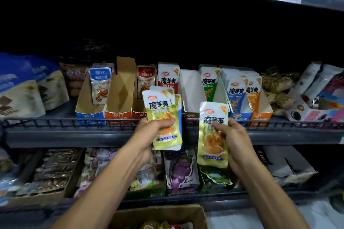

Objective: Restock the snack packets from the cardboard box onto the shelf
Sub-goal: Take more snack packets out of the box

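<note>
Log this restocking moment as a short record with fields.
left hand: left hand grips a small stack of yellow-green foil snack packets
right hand: right hand pinches a single yellow-green foil packet
empty slot: white cardboard display tray, between the red and green packet trays
shelf: dark metal wire-fronted shelf
source: brown cardboard box, bottom of view, packets inside

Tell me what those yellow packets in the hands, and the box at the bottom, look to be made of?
The yellow packets look like glossy plastic or foil film: light glints off their crinkled faces and sealed edges. The box seems plain brown cardboard, matte, with a raw folded rim. The shelf rail looks like dark coated metal wire.
</note>
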A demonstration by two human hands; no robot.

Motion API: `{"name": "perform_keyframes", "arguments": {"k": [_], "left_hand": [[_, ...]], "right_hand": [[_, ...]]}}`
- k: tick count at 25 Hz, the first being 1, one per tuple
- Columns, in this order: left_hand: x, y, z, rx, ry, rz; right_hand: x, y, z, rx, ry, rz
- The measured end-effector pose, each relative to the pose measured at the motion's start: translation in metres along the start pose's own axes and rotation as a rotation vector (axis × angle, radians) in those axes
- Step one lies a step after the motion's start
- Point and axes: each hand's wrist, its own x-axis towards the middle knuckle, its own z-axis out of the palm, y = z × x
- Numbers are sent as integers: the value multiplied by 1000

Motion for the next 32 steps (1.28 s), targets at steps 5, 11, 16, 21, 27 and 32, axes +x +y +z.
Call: {"name": "perform_keyframes", "arguments": {"k": [5, 11, 16, 21, 27, 32], "left_hand": [[2, 19, -15, -123, 39, 38], [10, 22, -13, -144, -5, 31], [16, 30, -13, -149, -58, 36], [18, 34, -13, -134, -64, 33], [21, 33, -14, -99, -51, 67], [20, 31, -11, -65, -61, 59]], "right_hand": [[19, -67, 5, -221, 27, -386], [103, -143, 53, -502, 89, -687], [151, -132, 83, -884, -2, -595], [170, -120, 94, -897, -93, -623], [200, -104, 79, -1732, -66, -728], [194, -88, 84, -1680, 96, -958]]}}
